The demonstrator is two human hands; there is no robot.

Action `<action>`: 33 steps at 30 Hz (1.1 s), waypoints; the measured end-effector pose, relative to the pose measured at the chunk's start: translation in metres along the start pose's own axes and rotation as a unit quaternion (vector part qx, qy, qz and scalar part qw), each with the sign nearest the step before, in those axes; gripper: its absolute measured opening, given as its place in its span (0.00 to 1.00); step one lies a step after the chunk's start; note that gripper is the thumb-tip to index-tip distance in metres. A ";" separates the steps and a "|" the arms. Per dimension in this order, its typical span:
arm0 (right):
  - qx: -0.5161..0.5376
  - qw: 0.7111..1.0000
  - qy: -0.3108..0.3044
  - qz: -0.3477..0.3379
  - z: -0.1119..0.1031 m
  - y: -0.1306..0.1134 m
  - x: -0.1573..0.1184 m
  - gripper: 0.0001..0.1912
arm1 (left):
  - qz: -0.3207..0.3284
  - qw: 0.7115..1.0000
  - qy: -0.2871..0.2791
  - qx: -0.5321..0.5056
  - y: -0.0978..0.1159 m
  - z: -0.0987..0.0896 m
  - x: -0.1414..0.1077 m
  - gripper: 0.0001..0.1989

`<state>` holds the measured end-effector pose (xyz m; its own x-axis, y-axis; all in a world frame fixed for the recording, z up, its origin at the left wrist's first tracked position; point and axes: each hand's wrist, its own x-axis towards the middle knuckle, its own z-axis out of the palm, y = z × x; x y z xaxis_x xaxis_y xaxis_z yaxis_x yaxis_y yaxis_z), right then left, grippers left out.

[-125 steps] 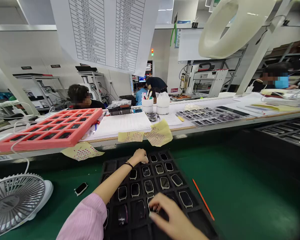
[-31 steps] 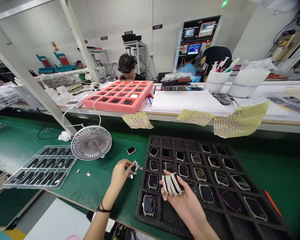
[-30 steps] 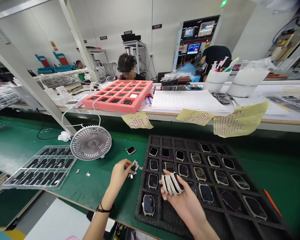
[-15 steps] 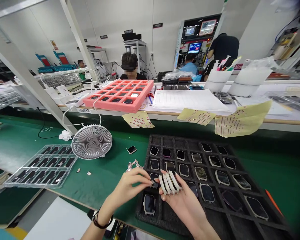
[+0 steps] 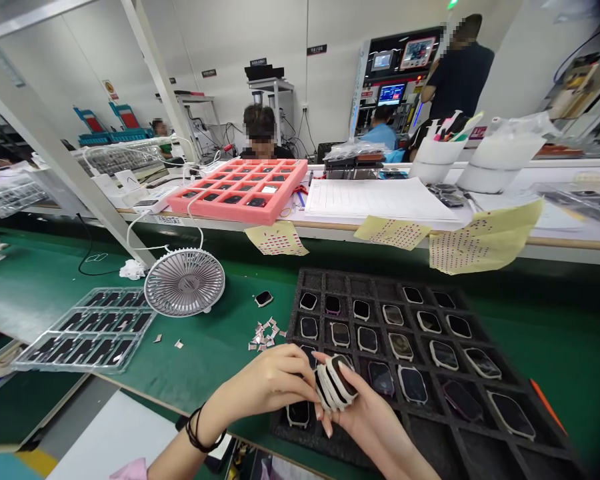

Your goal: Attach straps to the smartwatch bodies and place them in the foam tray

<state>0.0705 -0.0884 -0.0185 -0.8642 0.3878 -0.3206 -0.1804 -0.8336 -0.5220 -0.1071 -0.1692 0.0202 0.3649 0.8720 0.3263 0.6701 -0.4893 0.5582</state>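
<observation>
My right hand (image 5: 367,417) cradles a small stack of white-rimmed, black-faced smartwatch bodies (image 5: 336,385) above the front of a black foam tray (image 5: 430,430). My left hand (image 5: 265,385) comes in from the left, its fingertips pressed against the stack's left side. Many similar watch bodies (image 5: 413,385) lie in the tray's cells, and one (image 5: 298,413) sits just below my hands, partly hidden. Left of the tray lies a small heap of silvery scraps (image 5: 263,335), with a single black watch body (image 5: 263,299) beyond it.
A white desk fan (image 5: 185,282) and a clear plastic tray of black pieces (image 5: 85,340) stand on the green mat at left. An orange pen (image 5: 547,407) lies right of the tray. Beyond, a pink foam tray (image 5: 237,200) and papers lie on a shelf, with co-workers behind.
My left hand has moved right from the scrap heap to the stack. The stack has turned in my right hand. The standing co-worker at the back has straightened up.
</observation>
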 end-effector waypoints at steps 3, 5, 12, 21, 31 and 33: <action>0.009 0.999 -0.017 0.028 -0.007 0.004 0.001 0.23 | -0.018 1.000 -0.023 -0.009 0.000 0.003 -0.002 0.12; 0.011 0.999 -0.013 0.036 -0.012 0.008 0.001 0.22 | -0.035 0.999 -0.030 -0.029 -0.002 0.006 -0.004 0.12; -0.038 0.999 0.003 0.017 -0.021 0.027 -0.002 0.27 | -0.096 0.986 0.026 -0.132 -0.012 0.025 -0.008 0.16; -0.003 1.000 0.006 -0.025 -0.017 0.024 0.008 0.33 | -0.264 0.962 0.061 -0.036 -0.065 0.010 -0.019 0.09; 0.037 0.999 0.016 -0.029 -0.016 0.003 0.008 0.26 | -0.316 0.942 -0.023 0.109 -0.102 0.028 -0.016 0.09; 0.043 0.998 0.023 -0.026 -0.012 0.000 0.008 0.26 | -0.314 0.943 -0.023 0.111 -0.101 0.024 -0.015 0.09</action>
<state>0.0696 -0.0805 -0.0307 -0.8299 0.4480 -0.3325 -0.2664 -0.8419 -0.4693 -0.1642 -0.1327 -0.0593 -0.1247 0.9908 -0.0528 0.8799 0.1350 0.4557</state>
